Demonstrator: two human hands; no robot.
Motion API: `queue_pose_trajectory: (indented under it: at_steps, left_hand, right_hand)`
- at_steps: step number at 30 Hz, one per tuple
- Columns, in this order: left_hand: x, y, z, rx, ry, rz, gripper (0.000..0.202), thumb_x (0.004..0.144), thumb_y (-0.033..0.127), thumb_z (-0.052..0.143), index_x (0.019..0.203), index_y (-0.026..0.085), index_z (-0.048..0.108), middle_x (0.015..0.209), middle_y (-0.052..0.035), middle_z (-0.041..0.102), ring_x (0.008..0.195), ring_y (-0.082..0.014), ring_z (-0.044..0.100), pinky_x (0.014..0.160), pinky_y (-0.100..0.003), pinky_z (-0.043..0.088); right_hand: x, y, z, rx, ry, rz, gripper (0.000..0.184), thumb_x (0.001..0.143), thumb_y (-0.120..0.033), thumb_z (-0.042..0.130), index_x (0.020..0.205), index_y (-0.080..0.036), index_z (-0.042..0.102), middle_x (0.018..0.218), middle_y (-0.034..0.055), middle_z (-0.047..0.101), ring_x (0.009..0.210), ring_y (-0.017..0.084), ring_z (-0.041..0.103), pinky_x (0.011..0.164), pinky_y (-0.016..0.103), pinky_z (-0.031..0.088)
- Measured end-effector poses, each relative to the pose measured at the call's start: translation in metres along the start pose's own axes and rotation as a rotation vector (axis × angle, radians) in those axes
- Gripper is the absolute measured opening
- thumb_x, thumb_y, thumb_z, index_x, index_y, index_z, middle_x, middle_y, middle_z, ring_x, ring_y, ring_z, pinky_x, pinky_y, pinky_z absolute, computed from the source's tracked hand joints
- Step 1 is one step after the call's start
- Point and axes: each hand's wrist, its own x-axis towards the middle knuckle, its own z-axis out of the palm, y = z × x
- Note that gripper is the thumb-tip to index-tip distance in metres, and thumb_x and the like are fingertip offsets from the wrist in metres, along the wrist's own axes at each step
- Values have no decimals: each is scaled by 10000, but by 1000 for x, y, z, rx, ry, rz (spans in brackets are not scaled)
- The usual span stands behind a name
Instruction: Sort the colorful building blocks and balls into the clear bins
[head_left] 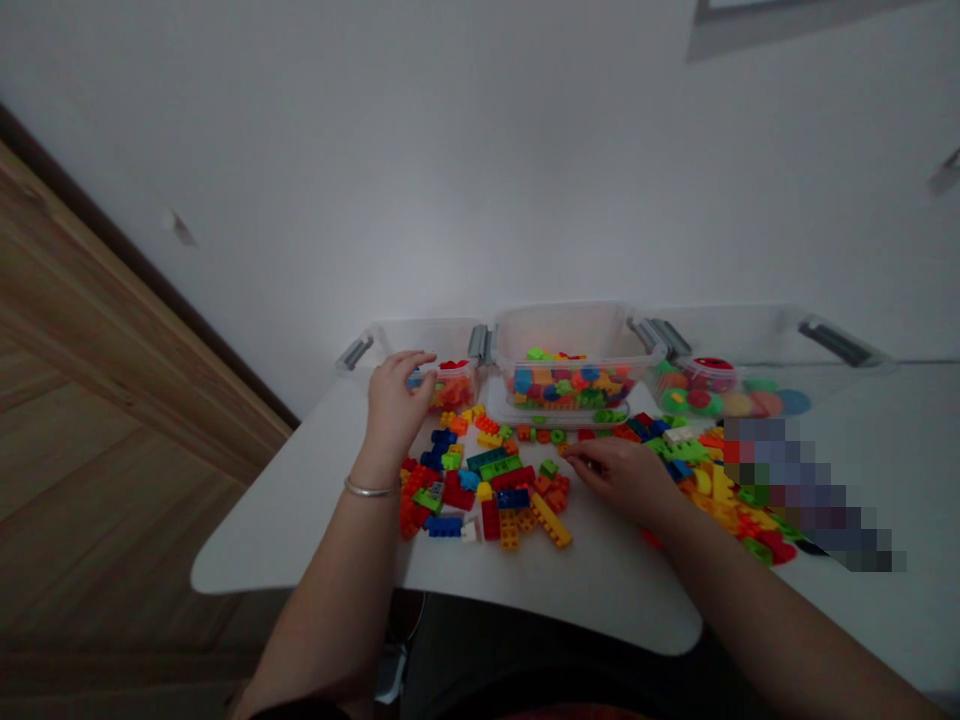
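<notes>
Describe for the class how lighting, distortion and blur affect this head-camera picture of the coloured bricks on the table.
In the head view, the light is dim and soft, leaving the white wall grey towards its edges; wide-angle distortion bows the curved white table; a coarse pixelated patch hides part of the coloured plastic bricks at right.

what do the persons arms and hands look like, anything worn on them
Both forearms are bare, with no gloves, cables or markings in view. The left hand wears a thin silver bangle at the wrist, while no jewellery shows on the right hand. A dark piece of clothing shows at the bottom edge of the view beside the left arm, but too little of it shows to tell what it is.
</notes>
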Motion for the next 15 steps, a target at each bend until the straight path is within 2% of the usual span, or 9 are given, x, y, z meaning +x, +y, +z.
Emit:
queue_pose_trajectory:
  at_steps: [2, 3, 6, 8, 12, 15]
  left_hand:
    - [-11, 13, -10, 26, -102, 58, 225, 861, 290, 562, 1005, 212, 717, 1075, -70, 703, 1043, -231, 618, 976, -384, 453]
    - [-18, 19, -15, 53, -198, 89, 209, 866, 289, 571, 999, 224, 719, 1045, -60, 707, 1021, -232, 622, 959, -385, 460]
    - [-39, 37, -26, 201, -435, 136, 175, 867, 281, 603, 977, 222, 725, 1051, -72, 705, 1000, -254, 625, 924, -400, 470]
    - [-51, 44, -28, 318, -544, 125, 175, 871, 260, 603, 985, 232, 732, 1057, -83, 702, 1010, -265, 623, 923, -406, 465]
    - [-64, 45, -25, 427, -704, 114, 202, 879, 256, 593, 1019, 258, 738, 1045, -80, 699, 973, -270, 629, 907, -418, 465]
    - [-67, 44, -24, 454, -758, 141, 181, 867, 257, 606, 986, 249, 742, 1030, -73, 695, 944, -270, 630, 881, -413, 477]
  right_hand:
    - [0, 1, 1, -2, 5, -4, 244, 914, -302, 516, 977, -246, 745, 933, 26, 768, 813, 187, 712, 700, 290, 529]
    - [0, 1, 1, -3, 8, -8, 242, 914, -302, 517, 977, -246, 744, 928, 24, 767, 811, 188, 712, 695, 291, 530]
    - [0, 2, 1, -1, 22, -21, 234, 908, -287, 522, 968, -244, 744, 926, 21, 768, 803, 188, 715, 694, 295, 535]
    - [0, 2, 1, 3, 30, -32, 228, 904, -278, 527, 959, -239, 745, 918, 23, 769, 797, 187, 717, 690, 293, 537]
    - [0, 1, 0, -2, 27, -42, 223, 904, -278, 532, 957, -234, 744, 923, 27, 770, 803, 193, 719, 682, 297, 540]
    - [1, 1, 0, -4, 21, -34, 226, 905, -287, 530, 960, -237, 743, 923, 22, 769, 798, 199, 719, 678, 306, 539]
